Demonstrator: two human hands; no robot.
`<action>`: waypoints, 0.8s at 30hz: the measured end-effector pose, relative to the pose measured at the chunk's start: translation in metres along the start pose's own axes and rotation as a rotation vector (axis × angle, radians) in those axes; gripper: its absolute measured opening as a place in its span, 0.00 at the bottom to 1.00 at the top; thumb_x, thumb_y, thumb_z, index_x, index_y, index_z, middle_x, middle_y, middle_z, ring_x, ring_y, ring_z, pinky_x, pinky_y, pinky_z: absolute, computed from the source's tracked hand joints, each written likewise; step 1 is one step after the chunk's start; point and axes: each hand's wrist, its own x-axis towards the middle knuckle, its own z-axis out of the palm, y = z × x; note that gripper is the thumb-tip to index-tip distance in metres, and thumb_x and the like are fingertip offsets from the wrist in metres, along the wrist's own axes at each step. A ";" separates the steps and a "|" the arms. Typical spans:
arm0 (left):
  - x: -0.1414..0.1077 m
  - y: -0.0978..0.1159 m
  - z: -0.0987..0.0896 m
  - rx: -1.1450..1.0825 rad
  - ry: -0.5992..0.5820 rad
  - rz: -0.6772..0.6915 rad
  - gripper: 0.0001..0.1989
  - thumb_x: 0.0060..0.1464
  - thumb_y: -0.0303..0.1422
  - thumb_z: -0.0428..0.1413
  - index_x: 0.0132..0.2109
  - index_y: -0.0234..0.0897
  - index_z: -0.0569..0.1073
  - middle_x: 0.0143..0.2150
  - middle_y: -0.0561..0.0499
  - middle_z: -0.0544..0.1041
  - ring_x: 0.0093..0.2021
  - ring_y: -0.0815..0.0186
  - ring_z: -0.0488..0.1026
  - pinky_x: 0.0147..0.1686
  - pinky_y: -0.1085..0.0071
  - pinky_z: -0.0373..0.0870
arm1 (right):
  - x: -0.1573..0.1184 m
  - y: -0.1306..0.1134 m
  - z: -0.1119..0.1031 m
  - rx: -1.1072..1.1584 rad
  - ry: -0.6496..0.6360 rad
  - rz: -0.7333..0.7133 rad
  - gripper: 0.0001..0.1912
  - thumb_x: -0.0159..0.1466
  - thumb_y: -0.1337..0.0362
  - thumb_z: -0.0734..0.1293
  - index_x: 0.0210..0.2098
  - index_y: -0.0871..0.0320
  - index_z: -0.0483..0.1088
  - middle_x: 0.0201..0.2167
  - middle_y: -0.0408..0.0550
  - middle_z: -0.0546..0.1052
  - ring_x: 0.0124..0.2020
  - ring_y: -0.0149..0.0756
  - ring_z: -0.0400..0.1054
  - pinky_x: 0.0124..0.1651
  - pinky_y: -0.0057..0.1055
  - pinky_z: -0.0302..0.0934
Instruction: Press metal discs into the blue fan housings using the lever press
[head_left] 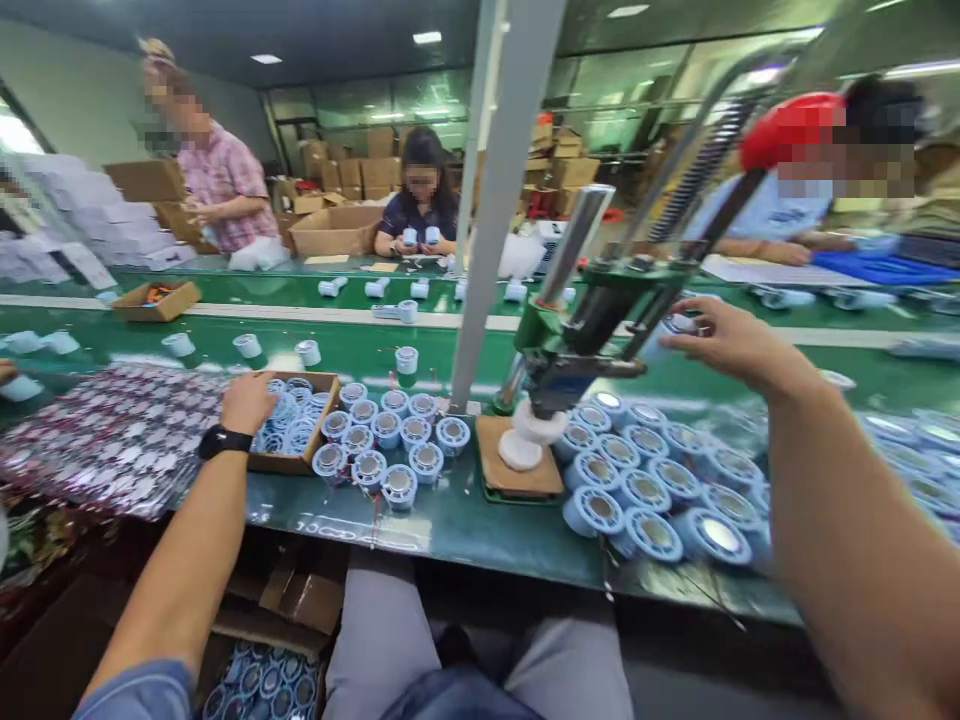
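Right forearm (840,510) is up close, right hand (720,338) pinching a cup (657,342), press (592,325) left of its fingers, rings (298,425) at left hand's (249,402) fingers, grip unclear.

The left arm (180,560) is reaching forward and slightly rightward, sloping away from the body. The left hand (249,402) is facing palm down, its fingers lying close together, their tips hardly showing. The right arm (840,480) is extending forward and inward. The right hand (724,335) is hanging farther up in view, thumb and fingers pointing left and pinching.
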 end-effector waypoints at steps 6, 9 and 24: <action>-0.001 0.001 -0.012 -0.082 0.074 -0.011 0.06 0.49 0.29 0.52 0.30 0.35 0.74 0.26 0.52 0.71 0.37 0.61 0.70 0.49 0.60 0.69 | -0.168 0.011 -0.040 0.380 -0.411 -0.254 0.21 0.58 0.70 0.69 0.50 0.49 0.73 0.48 0.51 0.75 0.45 0.38 0.72 0.48 0.32 0.67; -0.022 0.029 -0.029 -0.131 0.259 -0.040 0.08 0.53 0.33 0.50 0.34 0.36 0.72 0.33 0.49 0.74 0.41 0.58 0.71 0.49 0.56 0.70 | -0.227 -0.037 0.010 0.509 -0.650 -0.407 0.24 0.55 0.73 0.65 0.49 0.49 0.73 0.51 0.49 0.73 0.51 0.40 0.70 0.56 0.35 0.64; -0.241 0.207 0.081 -0.673 -0.030 0.613 0.24 0.54 0.17 0.42 0.53 0.35 0.72 0.58 0.41 0.71 0.60 0.58 0.67 0.60 0.53 0.67 | -0.278 -0.077 0.141 0.740 -0.029 -0.062 0.16 0.60 0.67 0.63 0.47 0.57 0.69 0.59 0.56 0.66 0.60 0.47 0.61 0.62 0.48 0.58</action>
